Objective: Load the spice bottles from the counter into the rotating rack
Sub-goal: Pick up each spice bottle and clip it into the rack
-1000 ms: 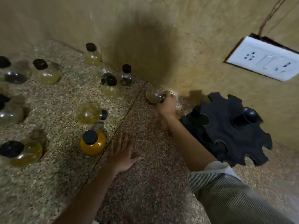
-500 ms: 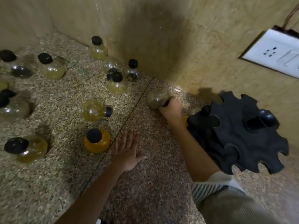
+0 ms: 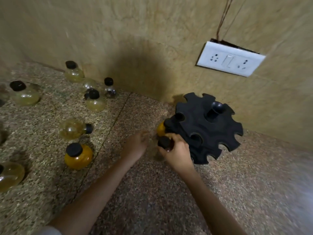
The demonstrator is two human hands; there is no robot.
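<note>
A black rotating rack [image 3: 205, 126] with notched slots stands on the speckled counter [image 3: 152, 192] by the wall. One orange-filled bottle [image 3: 160, 128] sits in a lower slot at its left side. My right hand [image 3: 177, 152] grips a black-capped spice bottle [image 3: 165, 143] just left of the rack's front slots. My left hand [image 3: 136, 145] hovers beside that bottle, blurred, its fingers loosely curled with nothing clearly in them. Several round bottles with black caps stand or lie on the counter to the left, among them an orange one [image 3: 78, 156] and a toppled clear one [image 3: 73, 128].
A white switch and socket plate [image 3: 230, 59] hangs on the wall above the rack, with wires running up. The wall meets the counter right behind the rack. Bare counter lies in front of both arms.
My right hand has brought the bottle from the back wall toward me, down to the rack's left front. My left hand lifted off the counter and moved right, toward that bottle.
</note>
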